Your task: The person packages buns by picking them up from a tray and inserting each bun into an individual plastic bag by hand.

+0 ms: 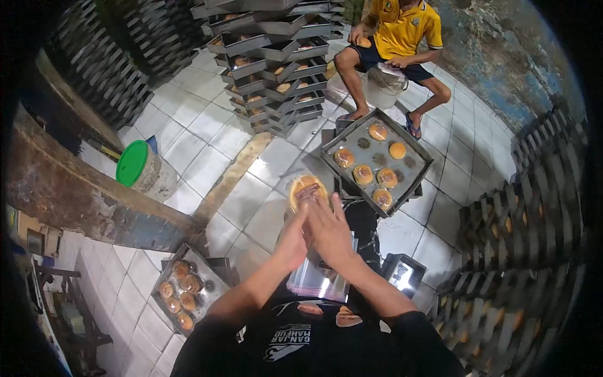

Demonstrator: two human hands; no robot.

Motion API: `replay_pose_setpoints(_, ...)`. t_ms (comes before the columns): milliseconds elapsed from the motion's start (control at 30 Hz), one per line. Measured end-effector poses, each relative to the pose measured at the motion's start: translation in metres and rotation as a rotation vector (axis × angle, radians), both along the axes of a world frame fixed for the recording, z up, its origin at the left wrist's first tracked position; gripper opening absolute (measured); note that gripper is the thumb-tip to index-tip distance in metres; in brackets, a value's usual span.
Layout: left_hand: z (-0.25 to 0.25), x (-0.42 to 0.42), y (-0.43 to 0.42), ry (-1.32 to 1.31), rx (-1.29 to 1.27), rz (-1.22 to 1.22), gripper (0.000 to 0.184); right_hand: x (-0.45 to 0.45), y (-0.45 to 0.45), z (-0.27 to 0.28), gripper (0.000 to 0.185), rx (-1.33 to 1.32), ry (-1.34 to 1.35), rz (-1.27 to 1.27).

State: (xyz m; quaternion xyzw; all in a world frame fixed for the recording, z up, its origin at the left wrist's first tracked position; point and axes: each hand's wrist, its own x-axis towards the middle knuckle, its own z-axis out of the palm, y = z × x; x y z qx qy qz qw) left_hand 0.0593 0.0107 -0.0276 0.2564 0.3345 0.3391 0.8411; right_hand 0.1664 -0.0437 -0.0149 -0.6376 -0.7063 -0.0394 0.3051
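A round golden bun point(304, 183) with brown marks on top sits in front of my lap, with clear plastic around it. My left hand point(293, 242) is closed at its near left side, its fingers partly hidden behind the other hand. My right hand point(330, 234) lies over the near right part of the bun and its plastic, fingers pressed together on it and the thumb lifted. On my lap, under my wrists, rests a stack of clear plastic bags point(317, 286) with pinkish edges.
Ahead right, a metal tray point(411, 164) holds several buns. Another bun tray point(204, 290) lies at lower left. A person in a yellow shirt point(402, 25) sits behind, holding a bun. Tall tray stacks point(276, 69) stand around, and a green-lidded bucket point(154, 179) is left.
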Motion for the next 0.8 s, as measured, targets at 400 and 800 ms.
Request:
replay_pose_setpoints(400,0.011,0.035,0.054,-0.456,-0.177,0.137,0.062,0.038,0.008,0.043,0.028,-0.109,0.266,0.212)
replay_pose_setpoints(800,-0.024,0.012,0.081,-0.349,-0.199,0.214,0.072,0.011,0.003,0.029,0.024,-0.360,1.238,0.260)
